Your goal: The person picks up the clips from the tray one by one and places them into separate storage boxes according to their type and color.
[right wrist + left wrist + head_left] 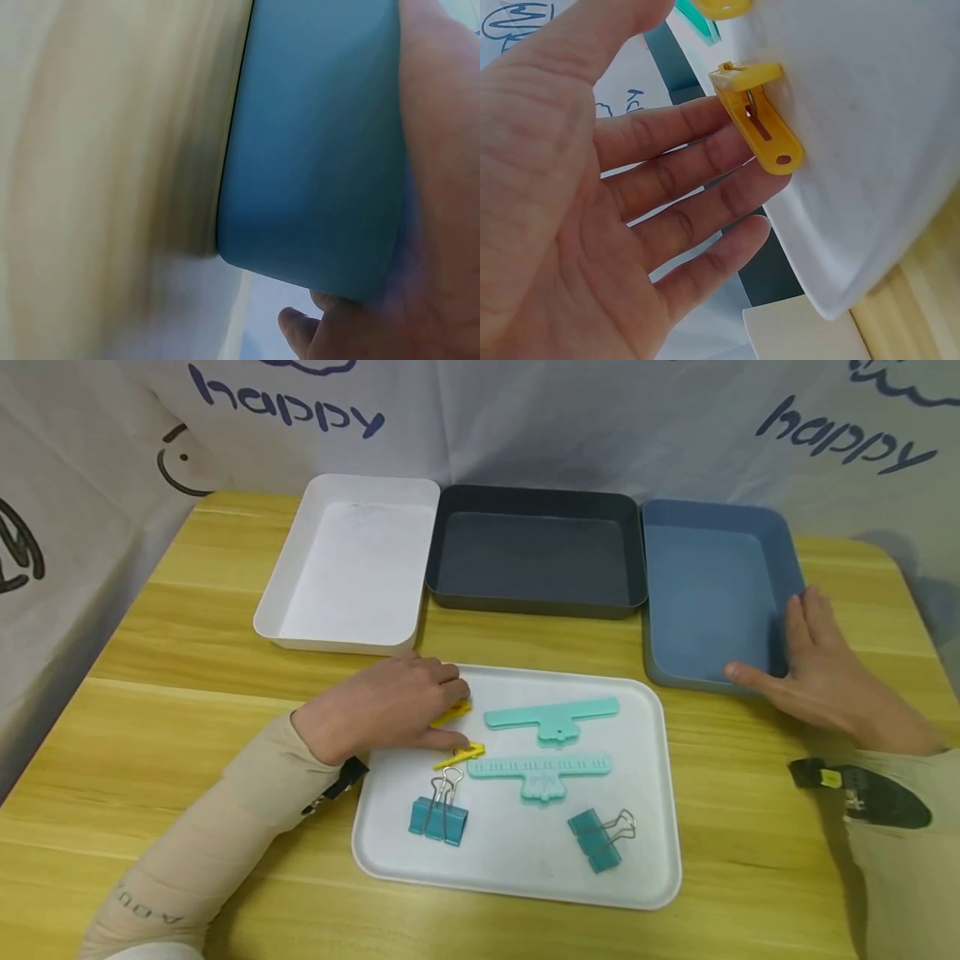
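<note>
My left hand point(393, 703) reaches over the left part of a white tray point(517, 868). In the left wrist view its fingers are fairly straight, their tips against a yellow clothespin point(769, 135), with the thumb apart from them. A second yellow clothespin point(461, 755) lies by the thumb in the head view. To the right are two mint-green wide clips point(551, 713), one behind the other. Two teal binder clips point(438, 821) lie nearer the front. My right hand point(832, 681) rests on the front right corner of a blue tray point(716, 585), thumb and fingers spread along its rim.
Along the back of the wooden table point(172, 685) stand a deep white tray point(360, 568) and a dark grey tray point(536, 556), in a row with the blue one. A white cloth with lettering point(525, 427) hangs behind them.
</note>
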`<state>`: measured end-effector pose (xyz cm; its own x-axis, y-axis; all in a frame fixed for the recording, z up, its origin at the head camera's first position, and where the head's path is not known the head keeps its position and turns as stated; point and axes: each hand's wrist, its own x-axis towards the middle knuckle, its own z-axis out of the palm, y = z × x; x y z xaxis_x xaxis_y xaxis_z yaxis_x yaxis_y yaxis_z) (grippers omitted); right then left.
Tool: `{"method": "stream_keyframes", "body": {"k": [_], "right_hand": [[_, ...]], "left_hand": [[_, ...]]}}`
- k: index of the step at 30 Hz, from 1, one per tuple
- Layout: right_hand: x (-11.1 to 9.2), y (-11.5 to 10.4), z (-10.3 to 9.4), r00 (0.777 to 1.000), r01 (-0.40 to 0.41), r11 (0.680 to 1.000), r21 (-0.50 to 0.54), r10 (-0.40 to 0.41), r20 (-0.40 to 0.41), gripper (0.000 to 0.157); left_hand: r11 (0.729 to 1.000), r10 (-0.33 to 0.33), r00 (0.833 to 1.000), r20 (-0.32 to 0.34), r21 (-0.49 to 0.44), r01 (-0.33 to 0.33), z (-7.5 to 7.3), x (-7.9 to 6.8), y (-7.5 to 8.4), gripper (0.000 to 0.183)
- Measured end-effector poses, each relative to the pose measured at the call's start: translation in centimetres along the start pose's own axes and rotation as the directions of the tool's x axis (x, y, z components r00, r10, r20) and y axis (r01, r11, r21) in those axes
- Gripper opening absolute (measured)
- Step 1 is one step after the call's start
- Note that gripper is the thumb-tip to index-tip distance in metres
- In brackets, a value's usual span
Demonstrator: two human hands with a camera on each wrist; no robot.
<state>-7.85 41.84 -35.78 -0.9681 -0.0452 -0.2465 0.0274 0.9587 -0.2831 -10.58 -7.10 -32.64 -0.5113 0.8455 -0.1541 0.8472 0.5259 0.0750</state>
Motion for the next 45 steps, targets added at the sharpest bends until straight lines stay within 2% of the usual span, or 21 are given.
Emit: {"method": "stream_keyframes", "body": {"k": [4, 12, 29, 38, 45], "right_hand": [[0.02, 0.00, -0.01, 1.000, -0.006, 1.000, -0.008, 0.006, 0.016, 0.117], [0.04, 0.09, 0.01, 1.000, 0.023, 1.000, -0.004, -0.023, -0.001, 0.115], [-0.03, 0.04, 0.15, 0.999, 0.035, 0.999, -0.037, -0.036, -0.014, 0.114], [0.09, 0.12, -0.26, 0.999, 0.039, 0.999, -0.012, -0.039, 0.018, 0.111], [0.02, -0.05, -0.09, 0.999, 0.023, 1.000, -0.017, -0.023, 0.024, 0.113]], "left_hand": [[1.000, 0.000, 1.000, 0.007, -0.015, 0.000, -0.11, 0.00, 0.10, 0.046], [0.999, 0.045, 0.999, -0.005, -0.026, -0.045, -0.04, -0.12, 0.31, 0.043], [1.000, 0.025, 1.000, -0.015, -0.011, -0.025, 0.00, -0.10, -0.05, 0.026], [1.000, 0.015, 1.000, 0.001, 0.005, -0.015, -0.13, 0.05, -0.13, 0.026], [1.000, -0.004, 0.999, 0.039, -0.024, 0.005, -0.14, -0.12, -0.29, 0.032]]}}
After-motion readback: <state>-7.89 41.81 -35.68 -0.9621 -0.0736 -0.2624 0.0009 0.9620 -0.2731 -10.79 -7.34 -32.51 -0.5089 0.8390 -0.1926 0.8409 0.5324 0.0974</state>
